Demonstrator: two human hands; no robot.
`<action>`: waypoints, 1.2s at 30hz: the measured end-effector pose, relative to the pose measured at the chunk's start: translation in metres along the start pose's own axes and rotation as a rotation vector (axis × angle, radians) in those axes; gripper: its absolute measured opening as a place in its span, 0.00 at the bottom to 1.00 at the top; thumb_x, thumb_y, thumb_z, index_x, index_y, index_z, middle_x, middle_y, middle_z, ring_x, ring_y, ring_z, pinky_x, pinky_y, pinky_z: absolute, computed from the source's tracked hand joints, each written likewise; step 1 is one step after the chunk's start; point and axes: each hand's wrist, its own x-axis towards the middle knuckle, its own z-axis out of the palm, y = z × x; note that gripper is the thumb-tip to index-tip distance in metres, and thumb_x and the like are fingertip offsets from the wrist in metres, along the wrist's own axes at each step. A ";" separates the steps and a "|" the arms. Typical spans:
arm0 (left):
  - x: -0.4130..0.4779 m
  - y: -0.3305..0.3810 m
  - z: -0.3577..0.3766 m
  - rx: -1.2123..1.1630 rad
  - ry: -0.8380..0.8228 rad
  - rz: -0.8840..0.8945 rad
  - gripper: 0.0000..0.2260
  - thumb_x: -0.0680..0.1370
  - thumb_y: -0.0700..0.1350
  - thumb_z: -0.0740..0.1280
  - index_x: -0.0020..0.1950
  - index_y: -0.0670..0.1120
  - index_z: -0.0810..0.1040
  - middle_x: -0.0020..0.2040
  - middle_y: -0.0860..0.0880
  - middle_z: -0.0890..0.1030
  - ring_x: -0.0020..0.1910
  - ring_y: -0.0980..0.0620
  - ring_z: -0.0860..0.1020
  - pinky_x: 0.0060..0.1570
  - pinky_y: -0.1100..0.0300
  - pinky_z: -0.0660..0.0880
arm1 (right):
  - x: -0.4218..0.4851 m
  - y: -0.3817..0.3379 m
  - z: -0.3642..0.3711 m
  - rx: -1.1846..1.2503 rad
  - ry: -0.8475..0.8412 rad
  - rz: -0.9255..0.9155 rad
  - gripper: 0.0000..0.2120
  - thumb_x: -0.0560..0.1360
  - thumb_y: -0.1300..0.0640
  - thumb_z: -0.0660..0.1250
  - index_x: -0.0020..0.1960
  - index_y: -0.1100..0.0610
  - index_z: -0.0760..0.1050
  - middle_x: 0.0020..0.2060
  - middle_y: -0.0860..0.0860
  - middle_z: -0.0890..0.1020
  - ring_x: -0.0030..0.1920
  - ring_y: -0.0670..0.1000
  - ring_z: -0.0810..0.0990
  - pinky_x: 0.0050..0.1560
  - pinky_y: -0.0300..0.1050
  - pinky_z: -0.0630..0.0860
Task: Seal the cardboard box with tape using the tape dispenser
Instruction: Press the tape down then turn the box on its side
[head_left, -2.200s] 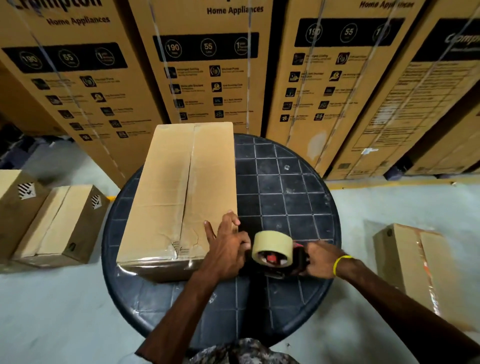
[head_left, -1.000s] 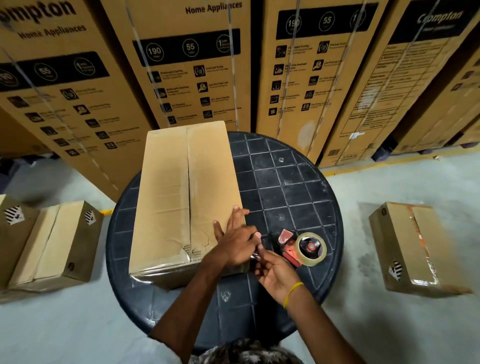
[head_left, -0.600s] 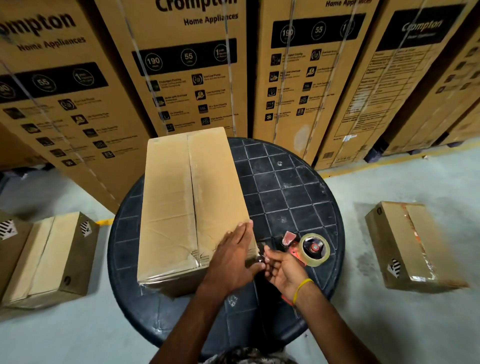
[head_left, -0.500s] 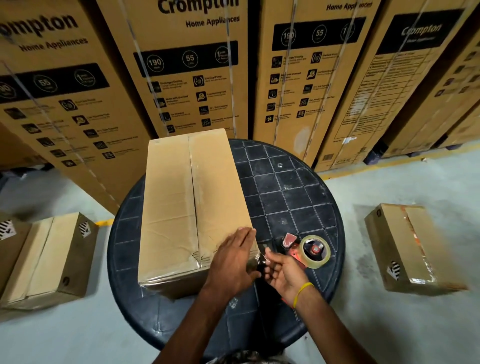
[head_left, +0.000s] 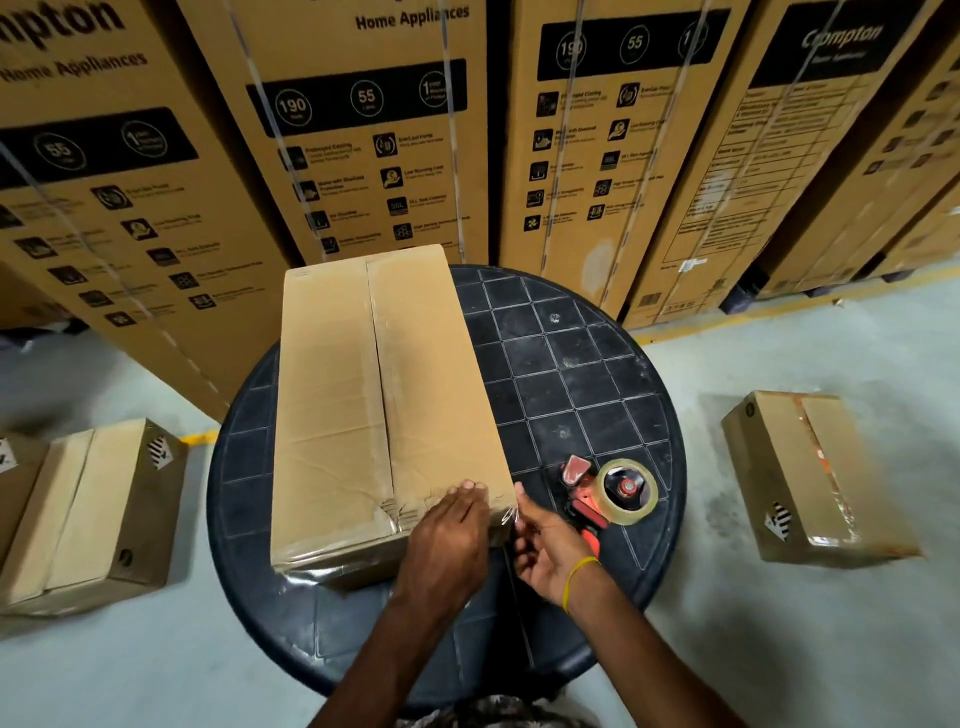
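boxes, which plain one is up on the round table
The long cardboard box under the left hand; the other small boxes sit on the floor.

Both hands crowd the cardboard box (head_left: 384, 405) near corner; just right of them the tape dispenser (head_left: 610, 491) blocks the tabletop (head_left: 566, 364), which lies bare beyond it.

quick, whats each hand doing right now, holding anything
Left hand: open, flat on the near right corner of the cardboard box, holding nothing.
Right hand: fingers at the loose clear tape by that corner; grip cannot be told.
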 end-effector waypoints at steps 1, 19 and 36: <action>0.000 0.001 0.000 0.007 -0.006 -0.004 0.23 0.65 0.34 0.78 0.59 0.35 0.83 0.56 0.38 0.85 0.54 0.40 0.85 0.54 0.48 0.83 | 0.001 0.002 -0.001 -0.009 0.007 0.029 0.19 0.64 0.39 0.79 0.33 0.51 0.75 0.28 0.46 0.74 0.25 0.44 0.67 0.26 0.37 0.62; 0.003 0.001 -0.010 -0.104 0.075 0.010 0.24 0.60 0.32 0.79 0.55 0.35 0.84 0.52 0.38 0.86 0.50 0.40 0.86 0.49 0.49 0.83 | -0.007 0.022 0.008 -0.494 -0.045 -0.758 0.42 0.67 0.79 0.62 0.79 0.57 0.64 0.67 0.48 0.79 0.68 0.44 0.78 0.69 0.37 0.73; 0.002 -0.004 -0.024 -0.351 0.005 -0.073 0.09 0.65 0.33 0.72 0.34 0.47 0.78 0.47 0.44 0.87 0.50 0.45 0.85 0.52 0.55 0.78 | -0.010 0.009 -0.008 -0.386 0.051 -0.550 0.06 0.71 0.60 0.67 0.38 0.59 0.82 0.33 0.55 0.86 0.36 0.55 0.83 0.41 0.45 0.78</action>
